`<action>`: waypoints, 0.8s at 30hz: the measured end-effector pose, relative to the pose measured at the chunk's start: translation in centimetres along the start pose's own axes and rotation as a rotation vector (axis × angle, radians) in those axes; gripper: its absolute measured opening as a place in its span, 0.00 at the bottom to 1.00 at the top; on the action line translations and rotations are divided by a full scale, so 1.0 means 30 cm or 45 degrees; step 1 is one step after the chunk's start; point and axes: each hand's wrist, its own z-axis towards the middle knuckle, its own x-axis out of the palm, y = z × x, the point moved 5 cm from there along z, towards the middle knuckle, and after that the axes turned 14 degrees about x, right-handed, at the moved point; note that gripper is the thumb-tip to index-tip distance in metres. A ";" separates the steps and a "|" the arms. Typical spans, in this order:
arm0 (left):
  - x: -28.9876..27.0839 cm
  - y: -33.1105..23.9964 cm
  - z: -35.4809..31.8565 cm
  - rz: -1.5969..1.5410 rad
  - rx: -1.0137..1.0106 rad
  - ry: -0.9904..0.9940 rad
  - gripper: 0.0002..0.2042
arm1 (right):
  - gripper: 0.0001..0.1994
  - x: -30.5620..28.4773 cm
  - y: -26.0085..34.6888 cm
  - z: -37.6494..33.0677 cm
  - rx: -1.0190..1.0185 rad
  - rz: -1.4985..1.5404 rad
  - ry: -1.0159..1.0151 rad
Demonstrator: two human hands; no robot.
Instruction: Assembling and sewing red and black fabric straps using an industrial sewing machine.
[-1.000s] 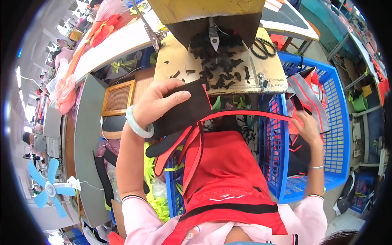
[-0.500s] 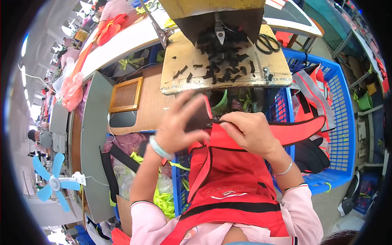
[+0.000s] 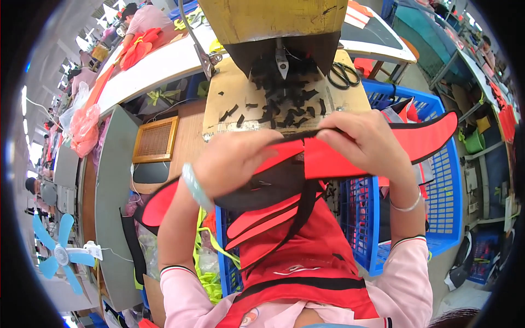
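Note:
A long red fabric piece with black edging (image 3: 422, 139) is stretched crosswise above my lap. My right hand (image 3: 367, 143) pinches its upper edge just right of the middle, thumb below and fingers on top. My left hand (image 3: 235, 161), slightly blurred, is closed on the upper edge left of a seam; its fingertips are partly hidden. One rounded end pokes out past my left wrist, the other past my right hand. Below hang a black panel (image 3: 273, 186) and red flaps (image 3: 262, 221) with dark edging, over the red apron (image 3: 306, 257) I wear.
Ahead, a yellow machine head (image 3: 273, 22) stands over a wooden board (image 3: 224, 90) strewn with black scraps. Black-handled scissors (image 3: 343, 75) lie at its right. A blue crate (image 3: 445, 191) with fabric pieces is on my right. A blue fan (image 3: 61, 254) stands far left.
The fabric has been spread out sideways and raised nearer the board. My left hand, loosely open before, has closed on its upper edge. The left rounded end now shows.

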 end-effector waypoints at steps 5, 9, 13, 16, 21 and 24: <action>0.017 0.188 0.077 -0.157 -0.205 0.298 0.12 | 0.08 0.068 -0.170 0.112 0.233 0.070 0.128; 0.018 0.342 0.101 -0.268 -0.439 0.507 0.16 | 0.11 0.097 -0.215 0.203 0.339 0.008 0.180; 0.054 0.472 0.112 -0.301 -0.539 0.553 0.21 | 0.13 0.156 -0.323 0.258 0.447 0.059 0.233; 0.059 0.535 0.121 -0.331 -0.508 0.546 0.25 | 0.14 0.190 -0.388 0.301 0.501 0.113 0.301; 0.068 0.597 0.132 -0.340 -0.509 0.544 0.29 | 0.16 0.199 -0.447 0.345 0.492 0.168 0.316; 0.071 0.631 0.139 -0.240 -0.497 0.530 0.19 | 0.16 0.184 -0.445 0.366 0.476 0.159 0.312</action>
